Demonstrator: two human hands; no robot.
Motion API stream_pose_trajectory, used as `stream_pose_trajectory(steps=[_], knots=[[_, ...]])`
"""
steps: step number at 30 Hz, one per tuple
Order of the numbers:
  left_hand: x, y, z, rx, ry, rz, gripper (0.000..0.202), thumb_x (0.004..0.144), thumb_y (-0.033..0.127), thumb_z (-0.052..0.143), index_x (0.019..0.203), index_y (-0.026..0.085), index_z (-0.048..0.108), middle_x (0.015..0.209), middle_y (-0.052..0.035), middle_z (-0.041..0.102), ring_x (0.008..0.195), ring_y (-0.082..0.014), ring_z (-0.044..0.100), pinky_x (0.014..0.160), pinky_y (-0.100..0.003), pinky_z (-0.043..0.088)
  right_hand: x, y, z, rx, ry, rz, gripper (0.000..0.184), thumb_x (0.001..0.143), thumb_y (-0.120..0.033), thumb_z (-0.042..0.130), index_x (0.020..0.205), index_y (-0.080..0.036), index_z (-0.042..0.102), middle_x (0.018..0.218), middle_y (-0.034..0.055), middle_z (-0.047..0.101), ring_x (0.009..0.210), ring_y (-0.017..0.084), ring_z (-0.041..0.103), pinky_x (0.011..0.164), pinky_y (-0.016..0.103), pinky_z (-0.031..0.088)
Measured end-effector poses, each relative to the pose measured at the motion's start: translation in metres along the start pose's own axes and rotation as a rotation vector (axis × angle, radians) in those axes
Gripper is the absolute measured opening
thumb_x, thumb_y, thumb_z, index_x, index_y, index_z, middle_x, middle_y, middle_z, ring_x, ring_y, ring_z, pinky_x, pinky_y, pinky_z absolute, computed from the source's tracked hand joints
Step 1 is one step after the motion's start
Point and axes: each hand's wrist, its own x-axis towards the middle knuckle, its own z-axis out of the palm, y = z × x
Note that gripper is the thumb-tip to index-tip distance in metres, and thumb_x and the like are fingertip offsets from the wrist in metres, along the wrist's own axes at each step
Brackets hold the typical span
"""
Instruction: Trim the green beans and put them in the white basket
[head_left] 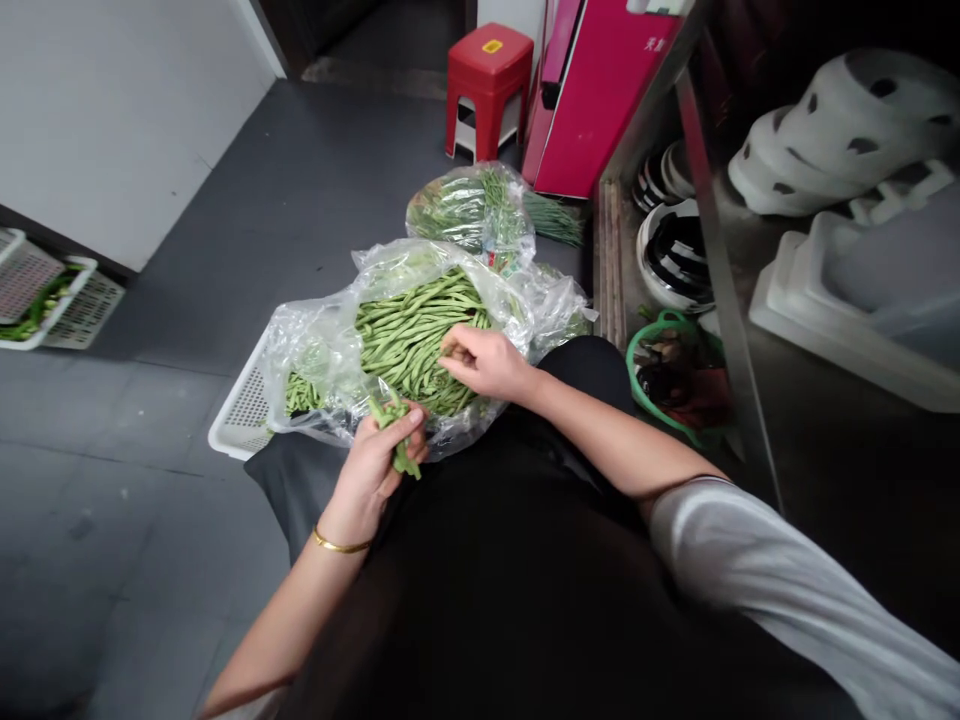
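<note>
My left hand [382, 445] is closed around a small bunch of green bean pieces [405, 458], whose ends stick out past the thumb. Over the right side of a large heap of long green beans [405, 335], my right hand [491, 362] has its fingers curled into a pinch. Whatever those fingertips may hold is too small to make out. The heap lies in an open clear plastic bag [442, 250] in front of my lap. Shorter green pieces [302, 393] show through the plastic on the left, above a white perforated basket [244, 405].
Behind the beans sits another plastic bag of greens [461, 205], with thin green stalks [553, 218] beside it. A red stool [489, 85] stands farther back. To the right are a metal shelf [731, 300] and a green basket [637, 360]; white baskets [82, 305] are at far left.
</note>
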Motion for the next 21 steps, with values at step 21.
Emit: stream_pose_trajectory(steps=[21], knots=[[0.022,-0.028,0.005,-0.166,0.220,0.092,0.023,0.061,0.019,0.075,0.075,0.013,0.057,0.059,0.0026,0.057,0.044,-0.0047,0.047,0.043,-0.017,0.039,-0.057,-0.025,-0.015,0.795,0.135,0.355,0.032,0.090,-0.035,0.041,0.077,-0.013,0.062,0.061,-0.0005,0.058,0.056,0.009,0.054,0.058,0.020,0.043]])
